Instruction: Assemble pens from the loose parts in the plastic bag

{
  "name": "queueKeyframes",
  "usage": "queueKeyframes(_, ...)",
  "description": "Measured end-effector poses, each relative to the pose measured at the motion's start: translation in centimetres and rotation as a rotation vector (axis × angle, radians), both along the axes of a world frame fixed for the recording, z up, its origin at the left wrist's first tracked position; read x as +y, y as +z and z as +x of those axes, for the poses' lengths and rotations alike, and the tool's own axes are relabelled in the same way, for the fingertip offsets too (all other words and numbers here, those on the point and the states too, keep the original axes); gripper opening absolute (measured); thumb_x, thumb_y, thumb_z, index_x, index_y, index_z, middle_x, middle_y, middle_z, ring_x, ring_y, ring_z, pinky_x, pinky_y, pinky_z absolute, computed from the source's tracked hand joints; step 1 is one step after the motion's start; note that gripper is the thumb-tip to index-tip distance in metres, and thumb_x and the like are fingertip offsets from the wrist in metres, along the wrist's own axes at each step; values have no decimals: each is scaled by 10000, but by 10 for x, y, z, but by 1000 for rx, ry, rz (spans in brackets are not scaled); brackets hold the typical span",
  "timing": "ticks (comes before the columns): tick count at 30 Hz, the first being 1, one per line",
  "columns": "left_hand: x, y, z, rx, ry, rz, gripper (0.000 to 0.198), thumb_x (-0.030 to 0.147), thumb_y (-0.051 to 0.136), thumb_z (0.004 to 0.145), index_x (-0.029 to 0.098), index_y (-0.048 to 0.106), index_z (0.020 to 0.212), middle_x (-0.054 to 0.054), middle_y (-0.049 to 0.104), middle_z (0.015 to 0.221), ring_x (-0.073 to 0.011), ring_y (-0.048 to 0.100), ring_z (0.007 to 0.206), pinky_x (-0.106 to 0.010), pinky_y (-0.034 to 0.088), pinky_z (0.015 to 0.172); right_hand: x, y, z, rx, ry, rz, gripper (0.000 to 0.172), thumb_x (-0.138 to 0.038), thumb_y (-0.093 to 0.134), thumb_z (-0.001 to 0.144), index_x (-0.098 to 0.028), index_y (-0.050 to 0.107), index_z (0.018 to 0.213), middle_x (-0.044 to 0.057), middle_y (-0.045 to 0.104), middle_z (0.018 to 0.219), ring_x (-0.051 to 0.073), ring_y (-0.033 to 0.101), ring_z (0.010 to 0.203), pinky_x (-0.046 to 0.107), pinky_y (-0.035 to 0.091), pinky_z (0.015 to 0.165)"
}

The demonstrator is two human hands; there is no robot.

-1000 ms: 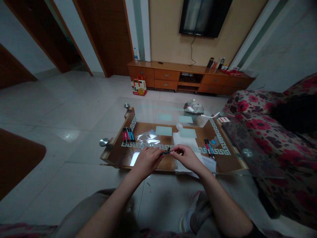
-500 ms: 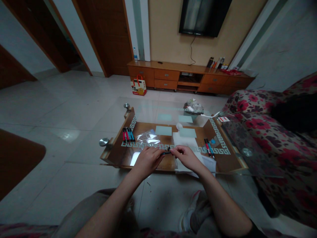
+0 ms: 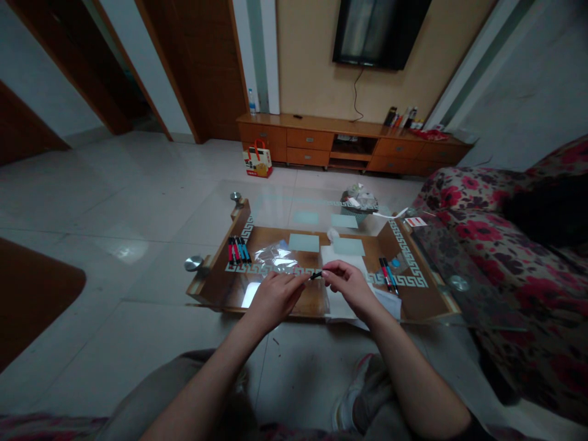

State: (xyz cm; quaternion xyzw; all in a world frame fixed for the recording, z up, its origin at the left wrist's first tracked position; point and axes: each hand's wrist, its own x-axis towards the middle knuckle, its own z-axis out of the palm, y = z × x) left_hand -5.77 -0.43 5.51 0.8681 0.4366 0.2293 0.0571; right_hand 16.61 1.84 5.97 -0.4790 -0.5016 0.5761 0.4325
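Over the near edge of the glass table, a small dark pen-like piece (image 3: 316, 275) spans the gap between my hands. My left hand (image 3: 278, 296) is closed, its fingertips at the piece's left end. The fingers of my right hand (image 3: 348, 285) pinch its right end. Red and blue markers (image 3: 238, 250) lie in a row at the table's left. A red one and a blue one (image 3: 389, 275) lie at the right. Clear plastic packaging (image 3: 276, 256) is beyond my left hand, and white paper (image 3: 340, 305) shows below my right hand.
The glass table (image 3: 275, 211) has metal knobs at its corners. A bin with a plastic bag (image 3: 361, 199) stands past its far edge. A flowered sofa (image 3: 487, 233) is on the right; a paper bag (image 3: 258, 160) stands before the wooden cabinet (image 3: 309, 139).
My right hand has shifted slightly up and to the right. The dark piece between the hands now tilts upward to the right and shows more clearly.
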Motion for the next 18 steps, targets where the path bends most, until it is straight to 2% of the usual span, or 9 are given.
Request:
queueKeyframes(7,0,-2,0,-31,26,23,244,230,503,978,222,601,1201,-50,734,990,-195,657,867,-341,431,810,5,-10,5,125,-82,14,343,-429,773,759,-183,677,977,15,645,736,130,567,655,244,401,571)
queueKeyframes(14,-1,-3,0,-42,33,15,231,241,496,980,218,599,1185,-54,738,1017,-203,664,874,-348,433,808,5,-10,5,124,-114,30,357,-441,773,753,-191,683,992,25,654,758,144,579,674,249,403,569)
queueKeyframes(18,-1,-3,0,-48,24,13,341,213,495,972,227,541,1310,-60,731,1063,-202,665,892,-341,436,806,5,-9,4,109,-109,30,357,-455,770,748,-193,688,977,22,654,745,146,578,665,254,406,569)
